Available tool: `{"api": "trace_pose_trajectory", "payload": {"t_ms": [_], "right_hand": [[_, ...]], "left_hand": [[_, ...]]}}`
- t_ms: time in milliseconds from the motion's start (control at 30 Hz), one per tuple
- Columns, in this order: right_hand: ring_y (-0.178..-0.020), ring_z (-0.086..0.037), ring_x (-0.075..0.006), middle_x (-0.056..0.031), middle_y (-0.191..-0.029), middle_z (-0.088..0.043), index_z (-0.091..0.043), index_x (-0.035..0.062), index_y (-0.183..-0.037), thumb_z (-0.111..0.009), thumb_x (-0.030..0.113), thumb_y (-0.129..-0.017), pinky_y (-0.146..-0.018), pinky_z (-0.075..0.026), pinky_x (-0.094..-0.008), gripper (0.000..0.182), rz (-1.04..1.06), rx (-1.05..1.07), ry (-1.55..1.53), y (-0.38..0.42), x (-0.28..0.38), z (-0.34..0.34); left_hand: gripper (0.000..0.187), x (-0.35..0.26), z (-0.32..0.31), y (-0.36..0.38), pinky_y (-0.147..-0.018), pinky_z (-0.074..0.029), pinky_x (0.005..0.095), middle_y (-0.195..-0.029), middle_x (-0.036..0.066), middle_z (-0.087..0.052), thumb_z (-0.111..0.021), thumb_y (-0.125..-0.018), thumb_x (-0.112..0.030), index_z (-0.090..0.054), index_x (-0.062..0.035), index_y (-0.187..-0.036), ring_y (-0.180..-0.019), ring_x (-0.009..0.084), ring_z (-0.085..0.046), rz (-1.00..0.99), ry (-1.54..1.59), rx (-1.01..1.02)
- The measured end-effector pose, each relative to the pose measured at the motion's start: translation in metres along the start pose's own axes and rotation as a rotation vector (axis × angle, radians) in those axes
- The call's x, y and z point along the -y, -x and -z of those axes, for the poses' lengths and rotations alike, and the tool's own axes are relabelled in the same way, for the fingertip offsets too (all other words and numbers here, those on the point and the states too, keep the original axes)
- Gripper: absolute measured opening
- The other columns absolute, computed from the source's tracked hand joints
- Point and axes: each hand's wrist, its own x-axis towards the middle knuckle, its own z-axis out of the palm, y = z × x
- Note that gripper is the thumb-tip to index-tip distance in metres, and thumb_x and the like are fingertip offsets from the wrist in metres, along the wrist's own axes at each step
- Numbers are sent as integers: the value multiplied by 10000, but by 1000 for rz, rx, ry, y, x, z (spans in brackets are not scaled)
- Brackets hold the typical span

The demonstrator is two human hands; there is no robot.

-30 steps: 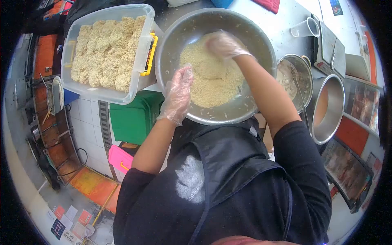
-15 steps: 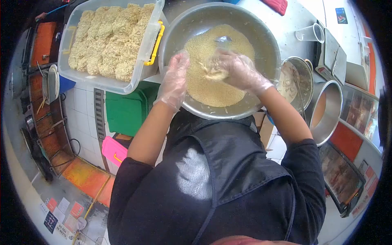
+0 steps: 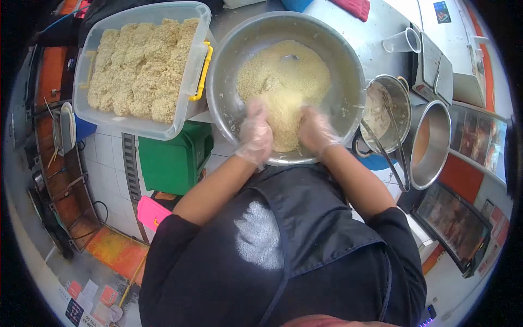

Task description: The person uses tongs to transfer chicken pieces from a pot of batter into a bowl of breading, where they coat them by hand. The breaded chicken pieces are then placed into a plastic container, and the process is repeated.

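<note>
A wide steel bowl (image 3: pixel 220 82) stands in front of me with pale yellow breadcrumbs (image 3: pixel 305 62) heaped inside. Both my hands wear clear plastic gloves and are down in the near half of the bowl. On the left of the crumbs is my left hand (image 3: pixel 257 133), its fingers smeared by motion. Facing it across the pile, my right hand (image 3: pixel 317 131) has its fingertips in the crumbs, also blurred. Between the hands the crumbs are a pale moving blur. The battered piece seen earlier does not show; crumbs or hands hide it.
At left, a clear plastic tub (image 3: pixel 190 71) holds rows of crumb-coated pieces. Right of the bowl stands a pot of batter (image 3: pixel 376 106) with metal tongs (image 3: pixel 400 158) leaning out, beside another steel pot (image 3: pixel 447 136). A plastic cup (image 3: pixel 400 41) lies behind. A green bin (image 3: pixel 166 163) stands below the tub.
My right hand has come down and nearer, and the battered piece it held is out of sight. My left hand has dropped from the bowl's left rim into the crumbs, which now blur.
</note>
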Motion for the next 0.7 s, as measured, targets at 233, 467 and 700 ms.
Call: {"api": "trace_pose_trajectory", "payload": {"t_ms": [233, 467, 700], "right_hand": [[-1056, -697, -250, -181, -1109, -744, -746, 16, -1142, -624, 154, -914, -910, -545, -371, 293, 291, 359, 459, 0, 107, -11], [-927, -745, -290, -200, -1037, -754, -750, -22, -1032, -604, 187, -989, -795, -600, -389, 258, 174, 561, 764, -57, 124, -91], [-820, -717, -203, -140, -913, -749, -746, -18, -945, -646, 122, -897, -710, -576, -330, 179, 141, 552, 268, -72, 115, -65]], "left_hand": [[541, -70, -12, 44, -1118, -393, 354, -1435, 112, -579, -533, -1071, -393, -485, -71, -1504, -1335, 258, -525, -255, -507, -62], [439, -74, -8, 55, -911, -525, 474, -1066, 232, -723, -615, -957, -415, -734, -52, -1174, -1015, 371, -706, -380, -1658, 314], [346, -52, 8, 59, -747, -520, 499, -828, 156, -692, -633, -942, -397, -706, -69, -860, -793, 380, -672, -931, -1837, 333]]}}
